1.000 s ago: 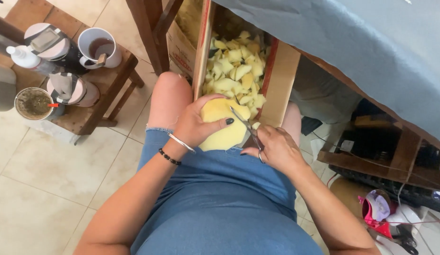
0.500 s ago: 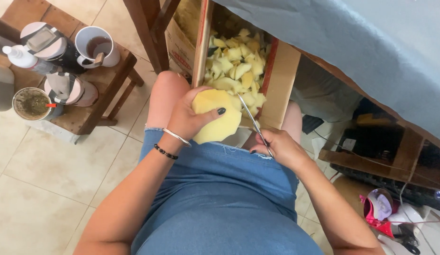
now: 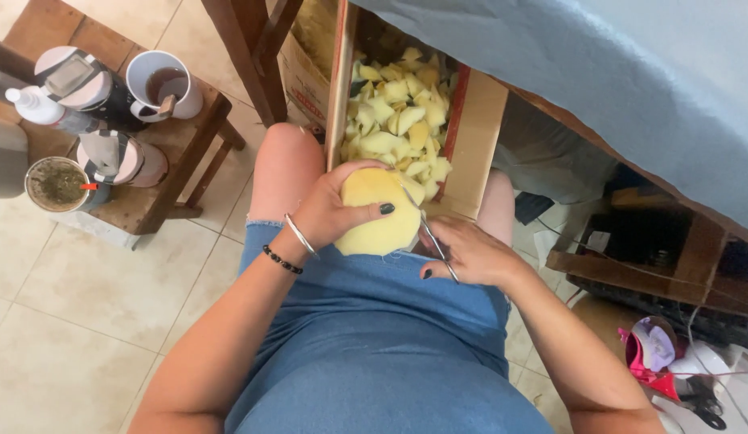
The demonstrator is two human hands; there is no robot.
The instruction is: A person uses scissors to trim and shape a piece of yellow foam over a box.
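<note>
The left hand (image 3: 330, 213) grips a round yellow foam piece (image 3: 378, 210) over the lap, fingers curled round its left edge and thumb across its face, while the right hand (image 3: 469, 255) is closed on small scissors (image 3: 426, 229) whose blades run up and left along the foam's right edge. Just beyond, an open cardboard box (image 3: 478, 128) between the knees holds a heap of yellow foam scraps (image 3: 394, 128). A low wooden bench (image 3: 161, 173) at left carries a mug (image 3: 161, 83) near its right edge, with bare tile floor (image 3: 85, 321) alongside.

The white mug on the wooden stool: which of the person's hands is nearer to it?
Left. The left hand grips the yellow foam piece, on the side towards the white mug; the right hand, holding scissors, lies farther away.
</note>
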